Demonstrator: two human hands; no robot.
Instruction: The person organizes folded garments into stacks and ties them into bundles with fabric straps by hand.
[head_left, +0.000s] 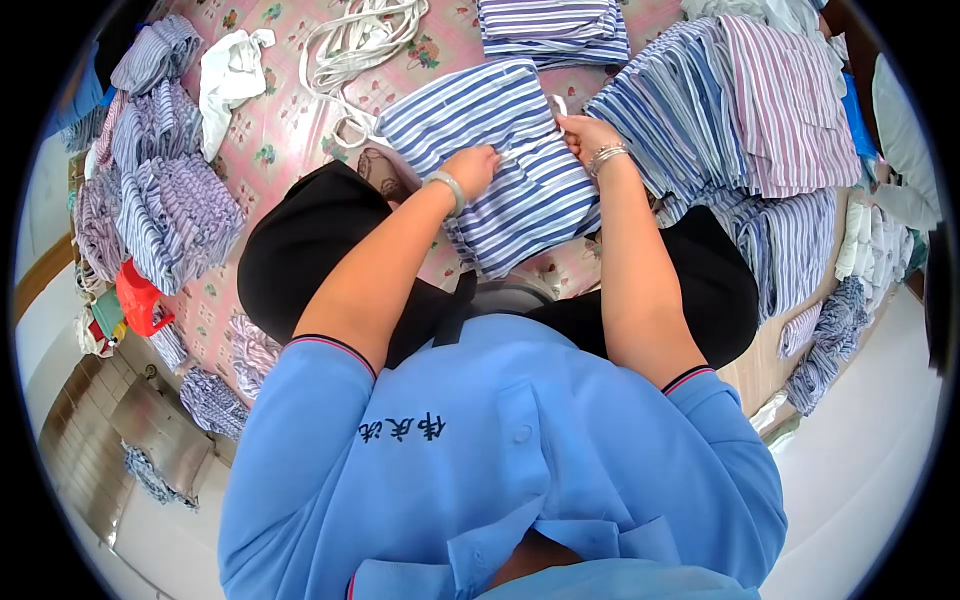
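head view: the blue-and-white striped cloth lies across the lap of the seated person, tilted, over the pink flowered sheet. the left hand is curled on top of it, fingers drawn in on the fabric near its middle; the right hand pinches its upper right edge between thumb and fingers, beside a short white end. judging by its compact, layered shape, the cloth is partly folded, but it is not flat: creases run between the hands and its outline is uneven. what looks done is around it: a neat stack just beyond, a fanned blue stack to the right, and a pink-striped stack against that one. by contrast, the left pile holds bunched, ruffled pieces, seemingly less finished, though whether they are sorted or waiting i cannot tell. white straps lie in a loose tangle past the cloth, uncoiled at one end, and a white rag lies crumpled between them and the left pile.
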